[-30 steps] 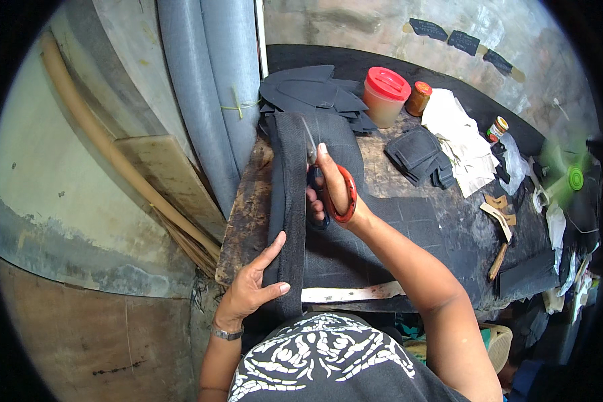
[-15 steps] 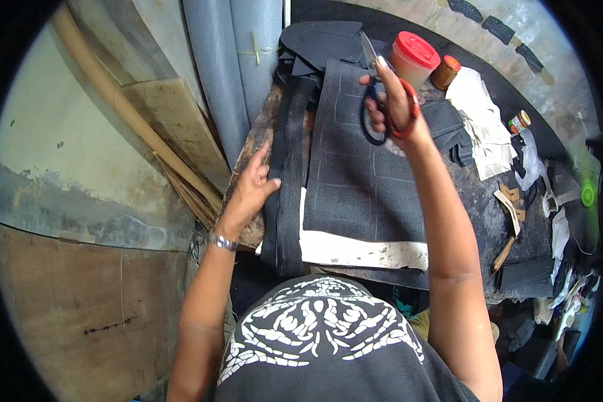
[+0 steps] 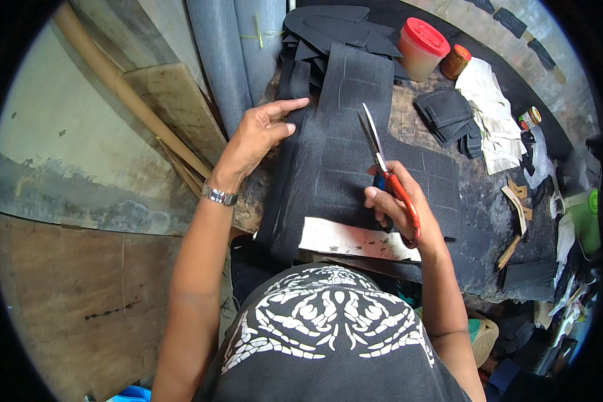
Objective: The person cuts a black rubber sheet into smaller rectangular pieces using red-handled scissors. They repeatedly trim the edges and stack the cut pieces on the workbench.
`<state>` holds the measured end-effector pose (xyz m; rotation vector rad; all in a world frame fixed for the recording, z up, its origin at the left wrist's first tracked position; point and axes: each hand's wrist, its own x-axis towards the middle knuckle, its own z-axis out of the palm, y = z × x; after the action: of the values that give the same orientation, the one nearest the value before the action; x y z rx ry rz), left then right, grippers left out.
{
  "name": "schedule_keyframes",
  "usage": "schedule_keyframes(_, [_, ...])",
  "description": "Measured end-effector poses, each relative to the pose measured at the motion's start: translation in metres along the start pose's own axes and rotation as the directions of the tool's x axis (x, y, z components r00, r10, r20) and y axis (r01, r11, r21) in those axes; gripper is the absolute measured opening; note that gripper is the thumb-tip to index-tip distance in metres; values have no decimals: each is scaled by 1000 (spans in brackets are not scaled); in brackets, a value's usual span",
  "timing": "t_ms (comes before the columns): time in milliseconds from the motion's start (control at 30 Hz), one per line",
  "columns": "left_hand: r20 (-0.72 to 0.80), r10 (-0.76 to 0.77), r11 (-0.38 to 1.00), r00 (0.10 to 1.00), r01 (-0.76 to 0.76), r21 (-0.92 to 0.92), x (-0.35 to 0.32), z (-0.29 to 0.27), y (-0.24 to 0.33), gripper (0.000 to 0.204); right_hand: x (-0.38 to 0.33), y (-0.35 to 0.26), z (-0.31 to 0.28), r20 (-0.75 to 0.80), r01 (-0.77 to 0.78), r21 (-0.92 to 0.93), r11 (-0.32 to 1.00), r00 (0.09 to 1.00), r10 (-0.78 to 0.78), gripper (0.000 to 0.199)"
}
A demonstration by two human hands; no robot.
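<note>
- Black sheet (image 3: 345, 144): we have it laid flat along the left part of the worktop (image 3: 479, 194), running from the near edge toward the far edge; faint grid lines are marked on it.
- Narrow black strip (image 3: 289, 167): it lies along the sheet's left side, at the worktop's left edge, seemingly cut free already.
- Left hand (image 3: 258, 134): we spread it flat, fingers extended, pressing the strip and the sheet's left margin; it grasps nothing.
- Right hand (image 3: 398, 204): we close it through the red handles of the scissors (image 3: 382, 157); the blades stand parted, tips pointing to the far edge, over the middle of the sheet.
- Handling note: we judge the cut goes best if we follow a marked line, keep the lower blade under the sheet, and hold the flat hand close beside the line but clear of the blades so the material cannot creep.
- Pale card strip (image 3: 352, 238): at the near edge, under the sheet's end.
- Red-lidded tub (image 3: 422, 47): far edge, beside stacked black pieces (image 3: 449, 114) and white paper patterns (image 3: 492, 120).
</note>
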<state>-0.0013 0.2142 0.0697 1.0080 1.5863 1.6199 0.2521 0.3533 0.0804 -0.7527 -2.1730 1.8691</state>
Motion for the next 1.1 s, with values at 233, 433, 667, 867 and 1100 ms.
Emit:
schedule_keyframes(233, [70,-10,983,998,22,-184,28,8,22,49,24,-8,47,-70,126,278,952,991,-110,43])
schedule_keyframes(433, [-11,-7,912,1000,2,-410,33,-2,12,79,70,-19,67,-206,265,228,937,954,-220,41])
schedule_keyframes(667, [147,-142,855,979,197,-481,-55,8,1,89,111,-37,31,-225,383,129,915,910,-349,38])
schedule_keyframes(867, [48,-34,965,998,45,-257,-53,19,7,41,107,-37,15,-350,258,-406,876,842,-410,50])
schedule_keyframes(1100, [-127,140,947,982,-170,-273,0,26,27,39,-14,-27,11,-53,219,126,968,975,-214,71])
